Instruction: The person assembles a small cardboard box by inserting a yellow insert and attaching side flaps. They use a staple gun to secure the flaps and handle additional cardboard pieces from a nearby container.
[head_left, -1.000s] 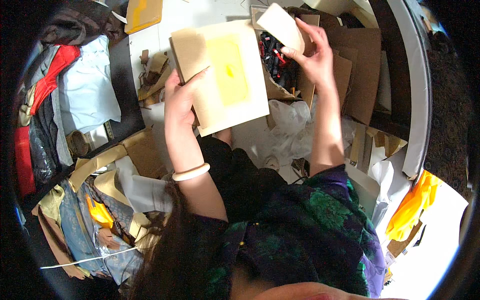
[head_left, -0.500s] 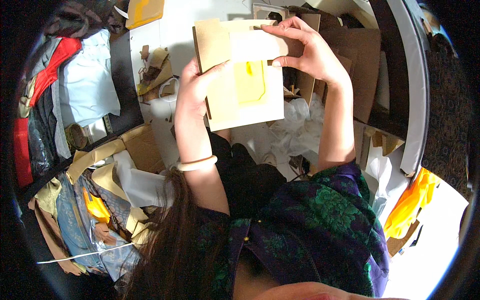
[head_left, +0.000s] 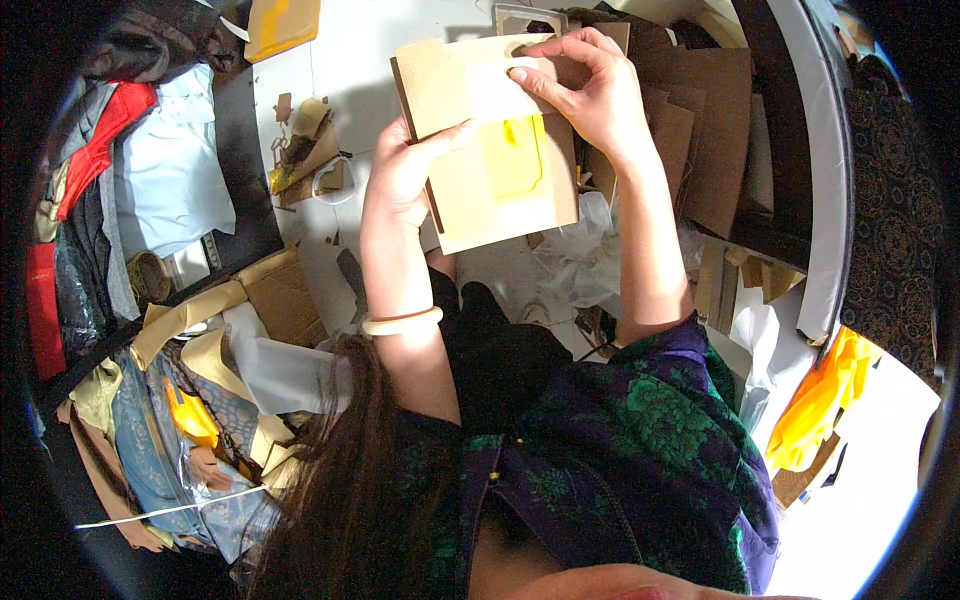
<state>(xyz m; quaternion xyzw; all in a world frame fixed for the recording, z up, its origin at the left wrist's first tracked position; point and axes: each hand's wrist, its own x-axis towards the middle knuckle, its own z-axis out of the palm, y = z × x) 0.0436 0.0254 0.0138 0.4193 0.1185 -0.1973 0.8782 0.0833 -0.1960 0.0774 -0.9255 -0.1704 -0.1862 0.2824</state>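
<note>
A flat beige cardboard panel [head_left: 465, 205] is held up in front of me, tilted slightly. On its face shows a yellow rectangular patch with a brighter rounded outline [head_left: 520, 165], and a smooth pale band crosses above it. My left hand [head_left: 405, 170] grips the panel's left edge, thumb on the front and the other fingers hidden behind. At the upper right, my right hand [head_left: 595, 90] has thumb and forefinger drawn close together against the panel's top part. Whatever lies between those fingertips is too small to make out.
Cardboard scraps [head_left: 305, 150] and a white ring lie on the white floor at left. Crumpled clear plastic [head_left: 590, 245] is below the panel. Brown cardboard sheets [head_left: 715, 130] lean at right. A heap of fabric and paper [head_left: 190, 410] fills the lower left; yellow cloth [head_left: 825, 400] hangs at right.
My right hand has shifted left from the panel's right edge, its thumb rising onto the upper face. The panel has moved slightly right and tilted, still in my left hand.
</note>
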